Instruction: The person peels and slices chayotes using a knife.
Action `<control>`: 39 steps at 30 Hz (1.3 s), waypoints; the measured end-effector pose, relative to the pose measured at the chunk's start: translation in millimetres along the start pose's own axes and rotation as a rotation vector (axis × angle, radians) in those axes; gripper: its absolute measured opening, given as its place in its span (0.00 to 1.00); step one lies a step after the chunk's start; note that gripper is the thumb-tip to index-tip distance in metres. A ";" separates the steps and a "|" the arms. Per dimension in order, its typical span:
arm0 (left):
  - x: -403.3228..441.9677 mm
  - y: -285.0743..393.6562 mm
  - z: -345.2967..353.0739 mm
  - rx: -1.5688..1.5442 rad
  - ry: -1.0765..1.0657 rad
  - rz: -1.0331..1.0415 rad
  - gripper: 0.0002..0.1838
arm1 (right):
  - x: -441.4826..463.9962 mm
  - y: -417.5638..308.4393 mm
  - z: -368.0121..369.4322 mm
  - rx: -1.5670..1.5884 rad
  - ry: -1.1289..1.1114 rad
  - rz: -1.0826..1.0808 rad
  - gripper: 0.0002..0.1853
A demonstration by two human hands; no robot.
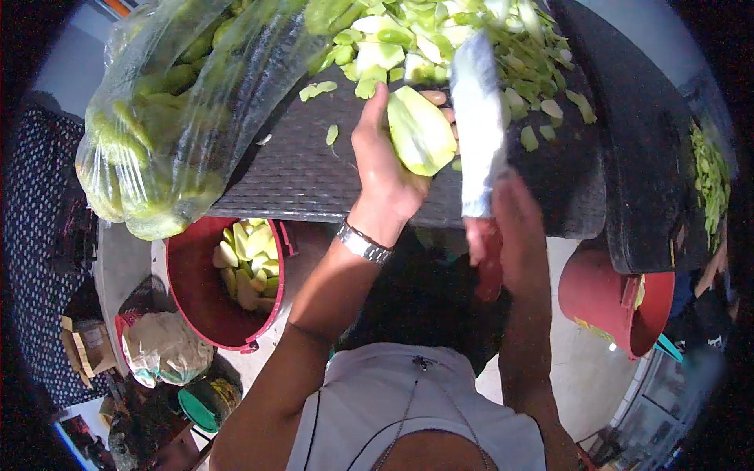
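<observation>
My left hand [385, 153] is closed around a peeled, pale green fruit [420, 129], which looks like a green mango, with its flat face turned up. Just to its right, my right hand [514, 224] grips a wide-bladed knife [481, 118] by its red handle, blade pointing away from me. Blade and hand are smeared by motion. The blade hides part of the left fingertips; whether it touches the fruit I cannot tell. Beyond both hands lies a heap of green peelings and pale slices [408, 47] on the dark woven-textured table [314, 173].
A clear plastic bag of green fruit [149, 149] hangs over the table's left edge. Below stands a red bucket [188, 275] with pale cut pieces. Another red bucket [593, 294] is at right, near a dark surface [652, 157] bearing peelings. A sack [165, 345] sits lower left.
</observation>
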State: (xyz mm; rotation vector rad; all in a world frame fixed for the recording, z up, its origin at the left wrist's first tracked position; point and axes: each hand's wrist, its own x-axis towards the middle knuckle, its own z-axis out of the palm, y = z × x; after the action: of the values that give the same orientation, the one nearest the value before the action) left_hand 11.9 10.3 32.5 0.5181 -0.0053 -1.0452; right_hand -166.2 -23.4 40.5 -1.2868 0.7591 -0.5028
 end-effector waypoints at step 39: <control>6.5 -2.2 -28.3 -0.065 -0.234 0.227 0.31 | -18.7 11.3 24.4 -0.746 -0.056 -0.176 0.15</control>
State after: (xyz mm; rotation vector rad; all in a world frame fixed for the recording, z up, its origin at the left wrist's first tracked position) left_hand 20.3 15.5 5.2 0.3257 -0.2311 -0.8756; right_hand -161.4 8.7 36.0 -2.0645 0.8217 -0.3246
